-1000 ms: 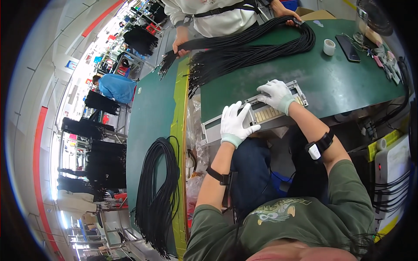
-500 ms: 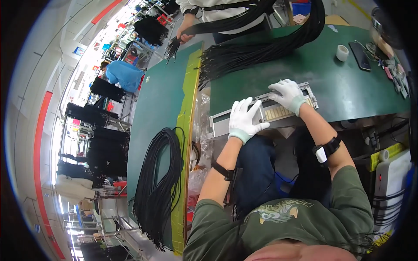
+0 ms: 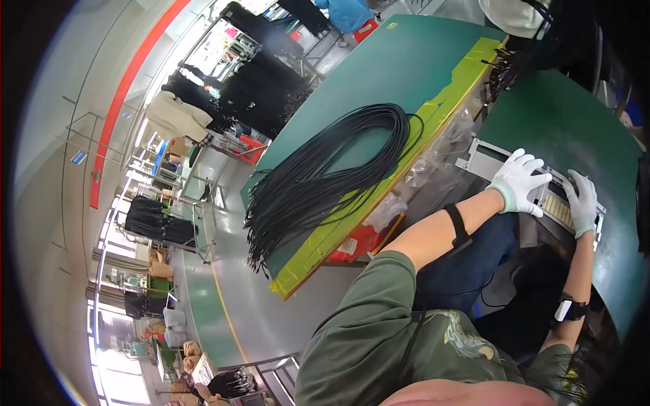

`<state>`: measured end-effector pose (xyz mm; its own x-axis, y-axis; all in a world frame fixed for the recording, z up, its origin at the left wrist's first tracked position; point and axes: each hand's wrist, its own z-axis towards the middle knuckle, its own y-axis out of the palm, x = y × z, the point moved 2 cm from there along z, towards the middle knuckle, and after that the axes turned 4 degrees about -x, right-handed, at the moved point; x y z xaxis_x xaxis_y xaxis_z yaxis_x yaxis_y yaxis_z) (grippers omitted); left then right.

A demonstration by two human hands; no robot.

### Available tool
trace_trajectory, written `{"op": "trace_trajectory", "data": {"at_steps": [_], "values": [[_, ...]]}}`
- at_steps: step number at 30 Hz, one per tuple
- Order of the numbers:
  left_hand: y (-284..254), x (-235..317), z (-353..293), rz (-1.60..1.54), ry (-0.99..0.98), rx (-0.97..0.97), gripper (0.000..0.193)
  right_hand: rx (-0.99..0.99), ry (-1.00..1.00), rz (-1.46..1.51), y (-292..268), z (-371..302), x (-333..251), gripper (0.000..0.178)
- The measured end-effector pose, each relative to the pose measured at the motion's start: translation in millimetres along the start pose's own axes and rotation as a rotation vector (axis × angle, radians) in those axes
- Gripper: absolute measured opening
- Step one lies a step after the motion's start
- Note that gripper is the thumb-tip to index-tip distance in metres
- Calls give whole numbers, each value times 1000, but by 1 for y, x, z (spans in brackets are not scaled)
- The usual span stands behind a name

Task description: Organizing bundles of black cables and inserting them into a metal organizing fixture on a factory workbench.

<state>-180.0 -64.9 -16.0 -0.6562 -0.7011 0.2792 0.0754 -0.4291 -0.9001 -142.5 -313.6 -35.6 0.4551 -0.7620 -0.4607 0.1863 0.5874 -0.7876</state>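
A long silver metal frame (image 3: pixel 482 164) lies along the near edge of the green table in front of me. Its right part holds a row of pale, cream-coloured blocks (image 3: pixel 559 210). My left hand (image 3: pixel 520 181), in a white glove, rests across the middle of the frame with its fingers spread. Over the right part, next to the blocks, my right hand (image 3: pixel 582 204) is gloved too, its fingers stretched out and apart. Neither hand shows anything held. Some of the frame is hidden under both hands.
A looped bundle of black cables (image 3: pixel 332 169) lies on the green side table (image 3: pixel 399 61), whose edge has yellow tape (image 3: pixel 440 101). Clear plastic bags (image 3: pixel 433 159) hang between the tables. More black cables (image 3: pixel 504 68) and part of a person (image 3: pixel 514 17) are at the far side.
The view has swung left, so the side table and cable loop appear more central and the far person mostly leaves the picture. Both hands remain spread on the frame.
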Motion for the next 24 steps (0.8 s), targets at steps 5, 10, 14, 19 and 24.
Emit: {"op": "trace_trajectory", "data": {"at_steps": [5, 10, 14, 19, 24], "values": [[-3, 6, -2, -4, 27, 39, 89, -26, 21, 9, 0, -3, 2, 34], [-11, 15, 6, 24, 63, 21, 86, 24, -5, -33, -10, -6, -5, 34], [-21, 16, 9, 73, 72, -24, 84, 17, 40, -15, -14, -1, -25, 34], [-11, 11, 11, 77, 105, 5, 83, 114, 15, -65, -10, -3, -18, 34], [-9, 10, 11, 125, 91, 1, 83, 32, 66, -37, -12, -2, -18, 34]]}}
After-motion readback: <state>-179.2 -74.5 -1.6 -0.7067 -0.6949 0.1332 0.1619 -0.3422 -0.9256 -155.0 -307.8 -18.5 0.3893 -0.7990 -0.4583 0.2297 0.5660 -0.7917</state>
